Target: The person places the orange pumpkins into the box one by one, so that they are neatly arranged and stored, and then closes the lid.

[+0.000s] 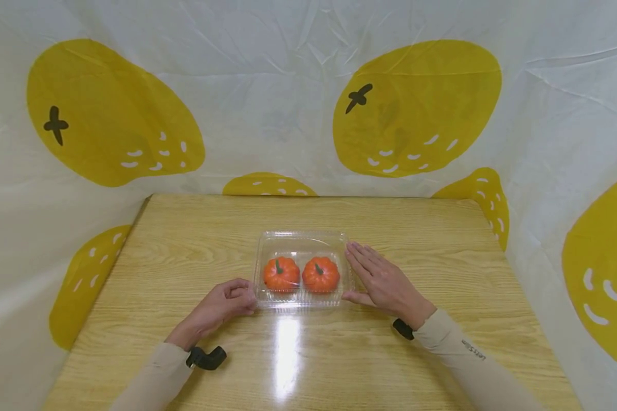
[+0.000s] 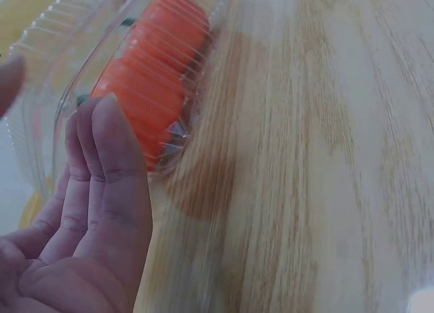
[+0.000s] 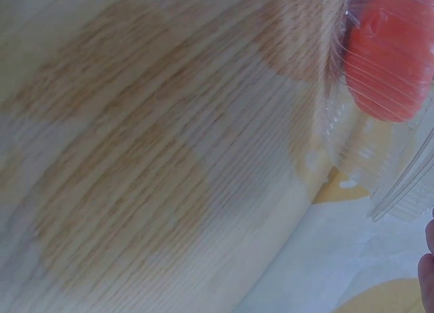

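Observation:
A clear plastic clamshell box (image 1: pixel 302 242) rests on the wooden table with its ridged sides showing. Inside, side by side, are two small orange pumpkins with green stems, the left pumpkin (image 1: pixel 281 275) and the right pumpkin (image 1: pixel 321 275). At the box's near left corner is my left hand (image 1: pixel 231 299). The left wrist view shows that hand's fingers (image 2: pixel 112 150) held together and nearly straight beside the box wall, the thumb apart. My right hand (image 1: pixel 383 279) lies along the box's right side, fingers extended and thumb spread towards the near right corner.
The wooden table (image 1: pixel 416 365) extends around the box on all sides. Behind it and along both sides hangs a white cloth (image 1: pixel 267 125) printed with large yellow fruit. Each wrist wears a black band, the left band (image 1: pixel 207 358) and the right band (image 1: pixel 403 329).

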{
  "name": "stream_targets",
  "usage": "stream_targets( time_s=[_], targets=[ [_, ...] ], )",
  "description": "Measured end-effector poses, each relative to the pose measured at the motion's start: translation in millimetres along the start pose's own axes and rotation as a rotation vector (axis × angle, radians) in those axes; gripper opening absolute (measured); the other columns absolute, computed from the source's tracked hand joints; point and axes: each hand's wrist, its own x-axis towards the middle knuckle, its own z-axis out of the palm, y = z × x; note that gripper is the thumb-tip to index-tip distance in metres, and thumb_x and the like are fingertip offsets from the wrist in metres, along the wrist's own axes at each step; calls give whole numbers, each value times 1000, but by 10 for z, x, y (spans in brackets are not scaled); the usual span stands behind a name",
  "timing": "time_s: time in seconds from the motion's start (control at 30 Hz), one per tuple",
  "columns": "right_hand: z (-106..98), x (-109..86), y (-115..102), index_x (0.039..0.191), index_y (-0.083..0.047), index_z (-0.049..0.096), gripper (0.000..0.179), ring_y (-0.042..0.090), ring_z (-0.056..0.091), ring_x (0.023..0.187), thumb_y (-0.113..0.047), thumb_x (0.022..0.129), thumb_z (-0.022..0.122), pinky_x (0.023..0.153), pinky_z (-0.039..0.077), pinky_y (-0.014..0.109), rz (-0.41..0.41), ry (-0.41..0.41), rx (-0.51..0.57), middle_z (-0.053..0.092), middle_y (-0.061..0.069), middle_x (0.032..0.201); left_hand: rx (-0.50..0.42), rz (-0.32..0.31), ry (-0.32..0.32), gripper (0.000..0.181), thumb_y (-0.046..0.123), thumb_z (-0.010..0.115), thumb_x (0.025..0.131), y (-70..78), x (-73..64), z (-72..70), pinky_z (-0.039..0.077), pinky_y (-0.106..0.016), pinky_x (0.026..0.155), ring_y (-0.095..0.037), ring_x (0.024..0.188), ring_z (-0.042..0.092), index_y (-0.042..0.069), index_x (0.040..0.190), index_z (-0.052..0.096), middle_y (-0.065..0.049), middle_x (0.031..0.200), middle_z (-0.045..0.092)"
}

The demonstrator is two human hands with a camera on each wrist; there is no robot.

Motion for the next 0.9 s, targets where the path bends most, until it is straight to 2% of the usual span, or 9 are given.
stream_targets(
  time_s=[0.3,0.5,0.6,0.77,0.9],
  targets=[
    [12,5,-6,145,10,52,97,38,54,142,-71,104,18,116,48,51,28,-26,20,53,26,152,26,1,4,27,17,66,102,-11,27,15,63,-26,88,-11,93,71,-3,117,56,-1,101,69],
    [-20,-26,-1,151,6,47,95,37,49,147,-73,102,24,119,44,48,77,-69,114,48,23,158,60,-32,15,26,18,65,102,-13,47,26,63,-26,86,-11,90,70,-4,114,58,-5,100,68],
    [-45,-56,12,154,4,43,89,38,47,147,-69,103,33,119,44,49,119,-81,165,45,22,160,65,-45,25,26,17,64,102,-8,46,33,63,-27,86,-11,89,70,-5,114,57,-6,100,69],
    [-93,-124,8,157,0,40,75,40,49,145,-48,102,60,115,47,56,283,-99,327,45,21,161,73,-52,37,24,17,63,102,2,41,50,63,-27,84,-11,86,69,-5,112,59,-6,99,68],
    [-92,-181,-39,153,-4,47,63,38,61,132,-33,100,67,104,54,58,466,-98,483,57,19,150,94,-39,25,25,19,61,103,4,36,62,63,-27,82,-10,85,68,-6,109,62,-5,96,67]
  ],
)
